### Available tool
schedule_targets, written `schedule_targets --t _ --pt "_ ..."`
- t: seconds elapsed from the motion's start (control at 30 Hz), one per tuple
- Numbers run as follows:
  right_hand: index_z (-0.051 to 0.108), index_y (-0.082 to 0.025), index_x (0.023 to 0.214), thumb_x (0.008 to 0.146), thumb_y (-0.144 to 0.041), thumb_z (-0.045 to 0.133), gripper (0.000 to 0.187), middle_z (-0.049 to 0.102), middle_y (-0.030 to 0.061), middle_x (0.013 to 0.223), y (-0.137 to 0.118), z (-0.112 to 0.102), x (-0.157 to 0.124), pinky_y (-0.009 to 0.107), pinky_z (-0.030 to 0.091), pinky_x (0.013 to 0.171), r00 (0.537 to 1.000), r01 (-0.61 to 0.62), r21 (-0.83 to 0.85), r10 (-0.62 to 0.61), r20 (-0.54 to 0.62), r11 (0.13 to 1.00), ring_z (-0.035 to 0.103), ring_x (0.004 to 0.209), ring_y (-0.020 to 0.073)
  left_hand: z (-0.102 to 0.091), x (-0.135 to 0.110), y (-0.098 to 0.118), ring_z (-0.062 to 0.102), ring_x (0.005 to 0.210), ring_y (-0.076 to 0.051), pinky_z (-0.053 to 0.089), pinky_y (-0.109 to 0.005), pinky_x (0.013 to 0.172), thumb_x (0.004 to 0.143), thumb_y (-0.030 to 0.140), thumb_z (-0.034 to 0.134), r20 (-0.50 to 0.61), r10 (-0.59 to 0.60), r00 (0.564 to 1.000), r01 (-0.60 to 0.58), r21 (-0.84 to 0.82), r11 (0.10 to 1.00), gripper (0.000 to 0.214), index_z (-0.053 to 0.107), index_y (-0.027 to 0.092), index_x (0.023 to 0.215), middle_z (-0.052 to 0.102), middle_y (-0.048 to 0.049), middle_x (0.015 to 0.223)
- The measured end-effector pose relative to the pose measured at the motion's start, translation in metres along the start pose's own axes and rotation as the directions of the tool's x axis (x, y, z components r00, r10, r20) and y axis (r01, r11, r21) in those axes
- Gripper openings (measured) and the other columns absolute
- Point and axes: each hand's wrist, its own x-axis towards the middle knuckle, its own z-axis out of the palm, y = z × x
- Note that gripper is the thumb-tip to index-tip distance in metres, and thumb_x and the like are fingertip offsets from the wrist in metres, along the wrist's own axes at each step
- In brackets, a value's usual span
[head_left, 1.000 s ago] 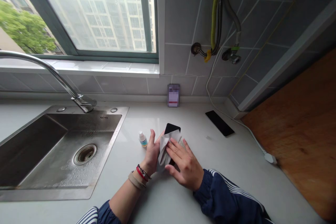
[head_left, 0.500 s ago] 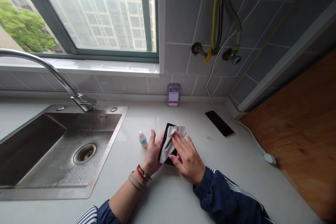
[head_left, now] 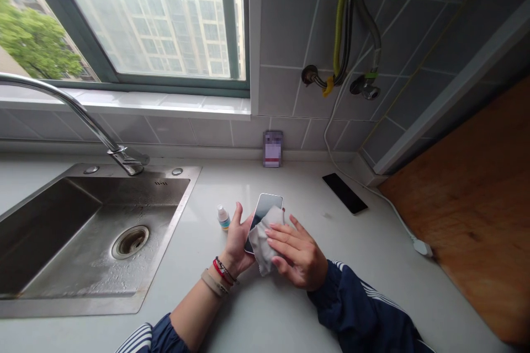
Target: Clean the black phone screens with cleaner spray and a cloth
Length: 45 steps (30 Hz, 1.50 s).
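Note:
My left hand (head_left: 237, 240) is closed round a smartphone (head_left: 266, 204) with a dark, glossy screen and a pale rim. The phone is tilted above the counter, its screen turned up toward me. Across its lower part lies a crumpled light grey cloth (head_left: 263, 236), one corner hanging past the phone's bottom edge. Fingers of my right hand (head_left: 301, 256) press that cloth against the screen, the thumb at its lower right side. Just left of my left thumb stands a small white bottle (head_left: 223, 217) with a blue and yellow label.
A steel sink (head_left: 165, 265) with a chrome tap (head_left: 124, 160) takes up the left. On the white counter (head_left: 265, 320), a black phone-like slab (head_left: 345, 193) lies at the right, beside a white cable (head_left: 393, 207). A blurred purple card or screen (head_left: 273, 149) leans against the wall.
The cloth and my right hand have slid down the phone, baring the upper screen. The phone has tilted so that its screen now reflects light.

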Motion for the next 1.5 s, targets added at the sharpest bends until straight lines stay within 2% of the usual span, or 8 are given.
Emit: schedule_targets --t 0.27,0.43,0.6,0.8,1.07,1.17,1.33,1.5 --pt "0.065 -0.015 0.126 0.097 -0.040 0.055 0.040 0.072 0.0123 0.128 -0.009 0.002 0.001 0.057 0.025 0.124 0.999 0.051 0.017 -0.051 0.017 0.999 0.062 0.130 0.0297 -0.003 -0.001 0.002 0.069 0.111 -0.036 0.048 -0.050 0.102 0.098 0.069 0.035 0.102 -0.066 0.993 0.073 -0.069 0.995 0.082 0.045 0.007 0.151 0.070 -0.0226 0.125" --pt "0.068 -0.017 0.121 0.097 -0.020 0.054 0.029 0.072 0.0103 0.128 -0.009 0.003 0.001 0.054 0.029 0.123 0.990 -0.117 -0.074 0.110 -0.088 0.990 0.061 0.131 0.0265 -0.001 0.000 0.001 0.067 0.116 -0.035 0.045 -0.048 0.106 0.099 0.068 0.034 0.061 -0.034 0.998 0.038 -0.062 0.997 0.080 0.043 0.009 0.152 0.068 -0.0211 0.130" --pt "0.069 -0.017 0.119 0.097 -0.028 0.055 0.028 0.075 0.0089 0.124 -0.014 0.009 0.000 0.055 0.028 0.123 0.999 0.011 0.005 -0.011 -0.045 1.000 0.065 0.126 0.0267 -0.004 0.001 0.000 0.065 0.120 -0.037 0.044 -0.050 0.108 0.096 0.074 0.033 0.103 -0.058 0.993 0.062 -0.039 0.997 0.089 0.042 0.006 0.152 0.068 -0.0234 0.129" --pt "0.064 -0.014 0.130 0.099 -0.020 0.050 0.035 0.065 0.0134 0.140 0.000 0.005 0.001 0.055 0.024 0.124 0.972 -0.235 -0.183 0.226 -0.068 0.955 0.053 0.139 0.0278 -0.009 0.002 -0.005 0.066 0.120 -0.037 0.042 -0.051 0.109 0.097 0.072 0.034 0.065 -0.069 0.995 0.073 -0.055 0.996 0.084 0.046 0.008 0.150 0.069 -0.0222 0.129" --pt "0.066 -0.015 0.124 0.099 -0.042 0.052 0.039 0.072 0.0097 0.129 -0.026 0.012 0.005 0.055 0.010 0.129 0.996 0.067 0.053 -0.070 0.062 0.996 0.062 0.130 0.0264 -0.011 0.006 -0.003 0.071 0.108 -0.033 0.047 -0.046 0.105 0.092 0.081 0.026 0.137 -0.095 0.986 0.101 -0.036 0.994 0.096 0.054 0.004 0.142 0.073 -0.0221 0.118" --pt "0.065 -0.016 0.127 0.099 -0.035 0.054 0.036 0.069 0.0104 0.133 -0.009 0.005 0.003 0.054 0.012 0.128 0.998 -0.046 -0.020 0.047 0.041 0.999 0.059 0.133 0.0260 -0.011 0.004 -0.005 0.073 0.101 -0.032 0.049 -0.046 0.102 0.094 0.076 0.032 0.100 -0.109 0.989 0.115 -0.058 0.992 0.087 0.057 0.005 0.138 0.076 -0.0202 0.110" --pt "0.060 -0.017 0.139 0.102 -0.026 0.049 0.039 0.061 0.0130 0.144 0.014 0.000 -0.001 0.057 0.021 0.125 0.957 -0.286 -0.218 0.288 -0.023 0.933 0.050 0.142 0.0280 -0.008 0.003 -0.009 0.065 0.120 -0.038 0.044 -0.054 0.107 0.094 0.075 0.034 0.093 -0.104 0.990 0.110 -0.066 0.992 0.085 0.044 0.013 0.152 0.067 -0.0204 0.133" --pt "0.049 -0.013 0.150 0.099 -0.047 0.056 0.061 0.048 0.0163 0.155 -0.001 0.010 0.000 0.063 0.023 0.123 0.950 -0.224 -0.195 0.259 0.177 0.955 0.038 0.149 0.0343 -0.010 0.006 -0.010 0.061 0.127 -0.038 0.039 -0.053 0.113 0.095 0.071 0.040 0.014 -0.053 0.998 0.054 -0.030 0.998 0.083 0.042 0.013 0.155 0.065 -0.0190 0.137"
